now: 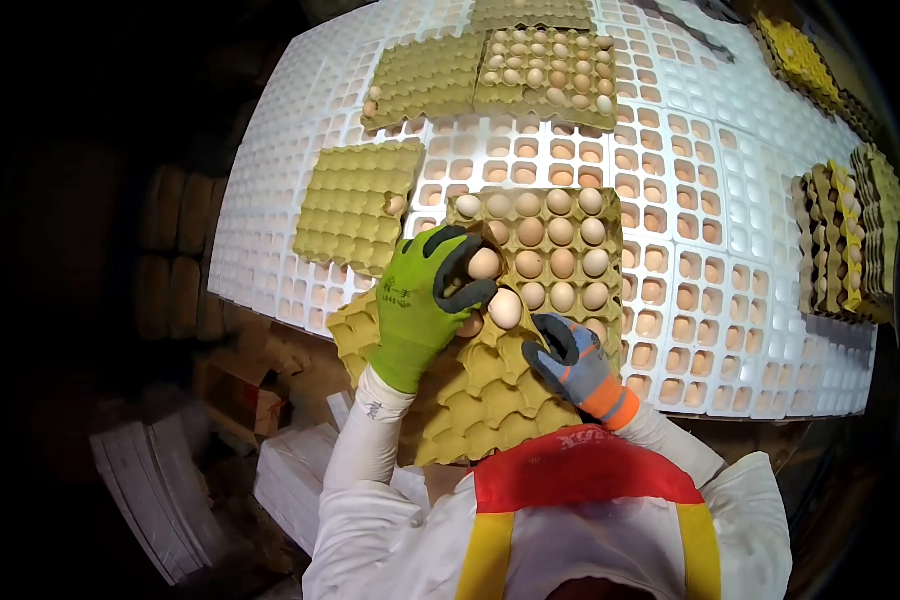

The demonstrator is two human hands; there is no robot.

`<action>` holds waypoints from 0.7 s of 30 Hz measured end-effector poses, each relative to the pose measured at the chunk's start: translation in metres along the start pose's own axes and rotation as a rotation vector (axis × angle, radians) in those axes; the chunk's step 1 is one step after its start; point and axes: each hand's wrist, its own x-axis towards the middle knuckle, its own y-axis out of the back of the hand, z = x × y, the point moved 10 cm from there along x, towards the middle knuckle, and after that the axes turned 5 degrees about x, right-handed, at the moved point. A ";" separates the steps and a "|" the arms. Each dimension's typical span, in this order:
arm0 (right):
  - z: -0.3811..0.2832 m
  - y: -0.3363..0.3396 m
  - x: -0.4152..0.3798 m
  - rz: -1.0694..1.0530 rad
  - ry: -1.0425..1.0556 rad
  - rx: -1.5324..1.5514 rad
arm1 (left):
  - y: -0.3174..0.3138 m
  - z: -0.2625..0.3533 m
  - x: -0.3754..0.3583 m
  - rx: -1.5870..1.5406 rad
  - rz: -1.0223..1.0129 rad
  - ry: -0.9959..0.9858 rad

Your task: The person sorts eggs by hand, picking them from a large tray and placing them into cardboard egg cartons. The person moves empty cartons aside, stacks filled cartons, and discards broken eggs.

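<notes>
My left hand point(425, 290), in a green and black glove, curls its fingers round a light brown egg point(484, 264) over the left part of an egg tray point(613, 260). A paler egg point(505, 309) lies just below it, between my hands. My right hand point(575, 360), in a grey, black and orange glove, is bent beside the edge of a tilted pulp tray point(485, 400); whether its fingers grip that edge is hard to make out. Several eggs sit in rows in the tray beyond my hands.
White foam trays point(690, 280) with eggs in many cells cover the table. A nearly bare pulp tray point(355, 205) lies left, a filled one point(545, 75) at the back. Stacked trays point(830, 240) stand right. White boxes point(295, 470) are below the table's left edge.
</notes>
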 end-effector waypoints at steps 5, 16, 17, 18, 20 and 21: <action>-0.015 -0.039 0.007 0.104 0.113 -0.115 | 0.060 -0.052 -0.005 -0.231 0.180 -0.022; -0.048 -0.104 0.048 0.229 0.196 -0.282 | 0.120 -0.095 -0.001 0.011 0.150 -0.330; -0.046 -0.108 0.047 0.244 0.203 -0.260 | 0.109 -0.093 0.003 0.070 0.161 -0.347; -0.051 -0.111 0.047 0.257 0.220 -0.300 | 0.104 -0.093 0.008 0.071 0.120 -0.297; -0.065 -0.114 0.047 0.285 0.254 -0.382 | 0.097 -0.097 0.011 0.071 0.127 -0.281; -0.069 -0.113 0.049 0.310 0.240 -0.356 | 0.096 -0.099 0.011 0.037 0.147 -0.272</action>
